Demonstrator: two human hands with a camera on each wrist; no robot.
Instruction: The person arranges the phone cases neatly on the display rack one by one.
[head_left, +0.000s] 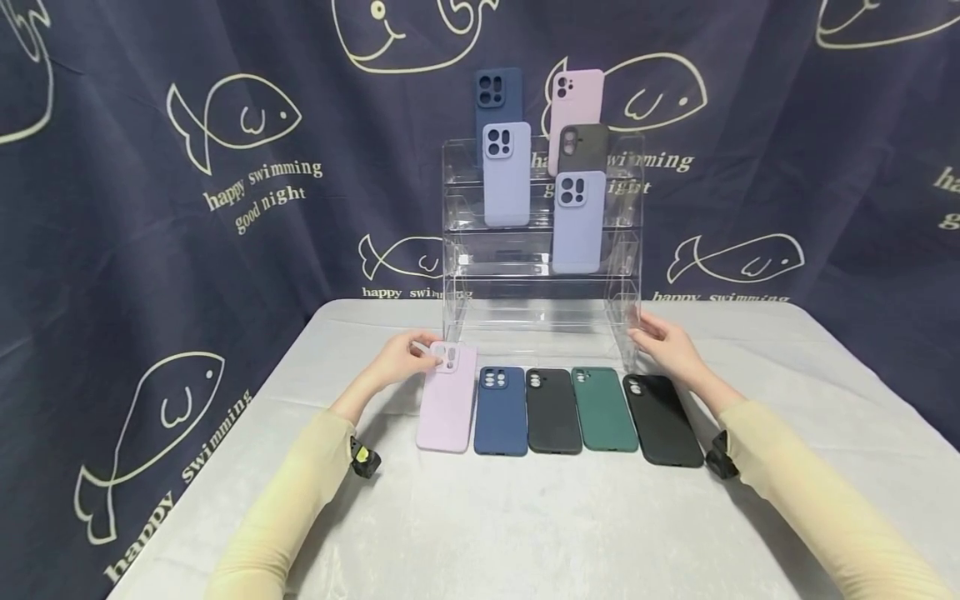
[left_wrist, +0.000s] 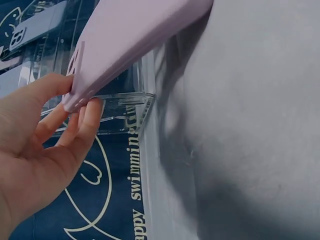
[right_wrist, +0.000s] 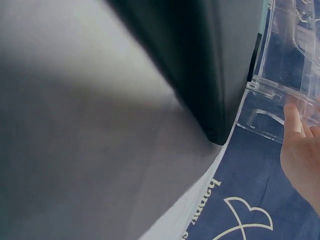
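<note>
My left hand [head_left: 401,358] pinches the camera end of a pale pink phone case [head_left: 447,408], thumb on one face and fingers on the other in the left wrist view. That end looks raised off the table. A clear tiered display stand [head_left: 536,317] rises behind it. At the stand's lower right side, my right hand [head_left: 667,343] grips the clear side panel with thumb and fingers. To the right of the pink case lie a navy case [head_left: 501,421], a black case [head_left: 553,421], a green case [head_left: 606,417] and another black case [head_left: 665,429] in a row.
Upper tiers hold a navy case [head_left: 510,100], a lavender case [head_left: 508,187], a pink case [head_left: 576,104], a dark grey case [head_left: 588,150] and a second lavender case [head_left: 580,233]. A pale cloth covers the table [head_left: 517,525]; a dark blue fish-print curtain [head_left: 247,208] hangs behind.
</note>
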